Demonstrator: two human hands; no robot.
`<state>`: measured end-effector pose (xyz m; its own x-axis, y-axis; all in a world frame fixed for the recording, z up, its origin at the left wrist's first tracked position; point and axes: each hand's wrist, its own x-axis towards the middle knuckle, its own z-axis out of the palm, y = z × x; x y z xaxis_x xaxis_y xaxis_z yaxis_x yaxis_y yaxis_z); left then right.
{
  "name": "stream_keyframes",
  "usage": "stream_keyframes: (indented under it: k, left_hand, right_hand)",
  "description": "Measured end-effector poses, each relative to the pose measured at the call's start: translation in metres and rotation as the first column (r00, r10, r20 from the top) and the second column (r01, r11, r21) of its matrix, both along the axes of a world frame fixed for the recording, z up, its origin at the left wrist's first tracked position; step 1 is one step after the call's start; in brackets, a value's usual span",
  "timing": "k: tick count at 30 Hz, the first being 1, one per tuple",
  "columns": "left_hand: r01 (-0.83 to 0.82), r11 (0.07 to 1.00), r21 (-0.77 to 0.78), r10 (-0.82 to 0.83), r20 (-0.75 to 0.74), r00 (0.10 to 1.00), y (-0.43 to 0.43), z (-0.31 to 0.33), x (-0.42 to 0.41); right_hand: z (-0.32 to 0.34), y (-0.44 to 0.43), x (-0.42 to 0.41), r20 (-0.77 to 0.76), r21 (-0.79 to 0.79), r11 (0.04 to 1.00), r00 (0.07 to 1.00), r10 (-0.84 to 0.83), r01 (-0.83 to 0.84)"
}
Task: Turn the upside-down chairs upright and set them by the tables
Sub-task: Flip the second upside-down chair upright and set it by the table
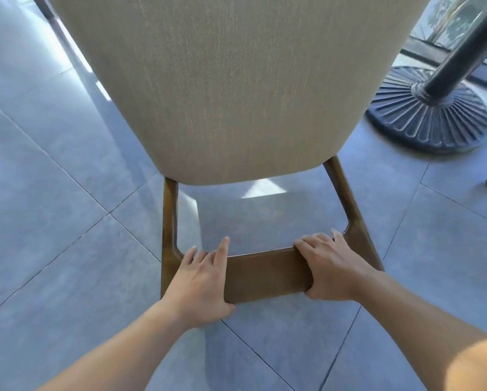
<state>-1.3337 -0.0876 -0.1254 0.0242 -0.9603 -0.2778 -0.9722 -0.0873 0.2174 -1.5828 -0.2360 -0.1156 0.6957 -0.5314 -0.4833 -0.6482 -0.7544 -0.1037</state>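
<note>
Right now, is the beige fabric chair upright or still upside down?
Cannot tell for certain. Both hands, left hand and right hand, grip the brown wooden rail of the beige fabric chair; no legs visible.

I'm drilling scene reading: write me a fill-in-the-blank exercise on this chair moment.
1. Both hands grip the chair's wooden ____.
2. The chair's upholstered panel is ____ in colour.
3. The table base stands to the chair's ____.
4. The left hand and right hand are ____ the panel in the picture.

Answers: crossbar; beige; right; below
</note>
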Motion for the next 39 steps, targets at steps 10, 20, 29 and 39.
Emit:
stream_keyframes:
  k: [10, 20, 29, 39]
  left_hand:
    - [0.018, 0.999, 0.051, -0.016, -0.038, 0.999, 0.010, 0.244, 0.030]
    - [0.078, 0.985, 0.153, -0.087, 0.054, 0.995, -0.040, 0.516, 0.091]
    - [-0.068, 0.953, -0.296, 0.059, -0.041, 0.997, -0.100, 0.555, 0.133]
    - [-0.060, 0.911, -0.407, 0.050, -0.036, 0.998, -0.140, 0.571, 0.172]
  right_hand:
    - [0.252, 0.018, 0.019, 0.010, 0.073, 0.997, 1.000, -0.015, 0.014]
    - [0.521, -0.022, 0.081, 0.030, 0.051, 0.999, 0.999, 0.014, -0.016]
    - [0.536, -0.080, 0.101, 0.504, -0.216, 0.956, 0.862, -0.065, 0.198]
    - [0.540, -0.112, 0.118, 0.539, -0.544, 0.778, 0.842, 0.037, 0.315]
